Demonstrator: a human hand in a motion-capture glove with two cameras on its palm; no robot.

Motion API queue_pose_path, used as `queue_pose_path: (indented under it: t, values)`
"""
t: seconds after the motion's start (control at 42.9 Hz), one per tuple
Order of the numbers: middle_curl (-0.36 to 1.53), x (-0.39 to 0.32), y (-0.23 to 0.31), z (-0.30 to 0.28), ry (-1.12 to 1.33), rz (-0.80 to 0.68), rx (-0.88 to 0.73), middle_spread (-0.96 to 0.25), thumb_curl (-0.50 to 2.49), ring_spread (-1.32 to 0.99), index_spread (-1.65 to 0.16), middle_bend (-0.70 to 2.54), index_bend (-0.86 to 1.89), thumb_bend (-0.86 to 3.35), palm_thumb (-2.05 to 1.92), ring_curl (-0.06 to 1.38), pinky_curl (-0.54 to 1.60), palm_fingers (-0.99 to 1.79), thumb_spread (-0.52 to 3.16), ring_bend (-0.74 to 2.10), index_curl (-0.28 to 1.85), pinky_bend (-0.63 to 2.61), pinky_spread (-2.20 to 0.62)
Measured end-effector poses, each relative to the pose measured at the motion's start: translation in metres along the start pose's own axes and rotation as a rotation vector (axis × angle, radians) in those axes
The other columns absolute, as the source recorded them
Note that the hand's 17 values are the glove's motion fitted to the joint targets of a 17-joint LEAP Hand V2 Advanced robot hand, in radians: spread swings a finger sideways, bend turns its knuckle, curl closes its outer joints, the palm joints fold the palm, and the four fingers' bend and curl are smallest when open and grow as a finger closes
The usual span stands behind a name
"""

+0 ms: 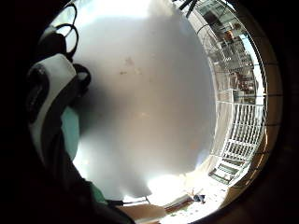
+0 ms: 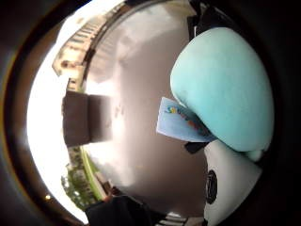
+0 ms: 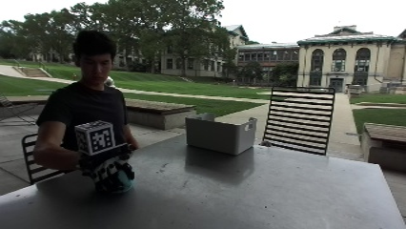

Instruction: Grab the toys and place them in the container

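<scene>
A light teal plush toy (image 3: 124, 183) sits on the grey table (image 3: 241, 191) near the person's side. My gloved right hand (image 3: 109, 172) is over it with fingers curled round it. In the thumb side palm view the teal toy (image 2: 223, 89) fills much of the picture, with a light blue printed tag (image 2: 181, 123) sticking out beside it. A strip of the teal toy (image 1: 71, 133) shows at the hand's edge in the little finger side palm view. The grey container (image 3: 219, 133) stands open-topped at the table's far edge, apart from the hand.
A black slatted chair (image 3: 298, 120) stands behind the table's far side, right of the container. Another chair (image 3: 30, 157) is under the person. The container (image 2: 87, 117) also shows in the thumb side palm view, across a stretch of bare tabletop.
</scene>
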State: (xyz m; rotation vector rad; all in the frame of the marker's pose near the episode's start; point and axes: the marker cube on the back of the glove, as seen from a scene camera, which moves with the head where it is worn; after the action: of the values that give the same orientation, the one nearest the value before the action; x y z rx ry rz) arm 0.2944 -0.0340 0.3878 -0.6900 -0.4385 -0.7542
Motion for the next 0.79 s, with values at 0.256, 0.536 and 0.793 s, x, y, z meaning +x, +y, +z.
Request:
queue_pose_path:
  t: [0.256, 0.536, 0.793]
  values:
    - [0.49, -0.028, -0.003, -0.029, 0.003, 0.038, 0.003, -0.26, 0.64, -0.42, -0.25, 0.63, 0.2, 0.5, 0.98, 0.4, 1.2, 1.58, 1.16, 0.83, 0.3, 2.48, -1.05]
    - [0.55, -0.122, -0.021, -0.162, -0.089, -0.059, 0.143, -0.35, 0.67, -0.42, -0.31, 0.71, 0.25, 0.21, 0.66, 0.5, 0.87, 0.88, 0.91, 1.15, 0.38, 0.71, -0.46]
    - [0.52, -0.267, -0.043, -0.266, -0.145, -0.215, 0.286, -0.39, 0.71, -0.43, -0.36, 0.58, 0.11, 0.15, 0.63, 0.47, 0.71, 0.9, 0.91, 1.1, 0.32, 0.8, -0.2]
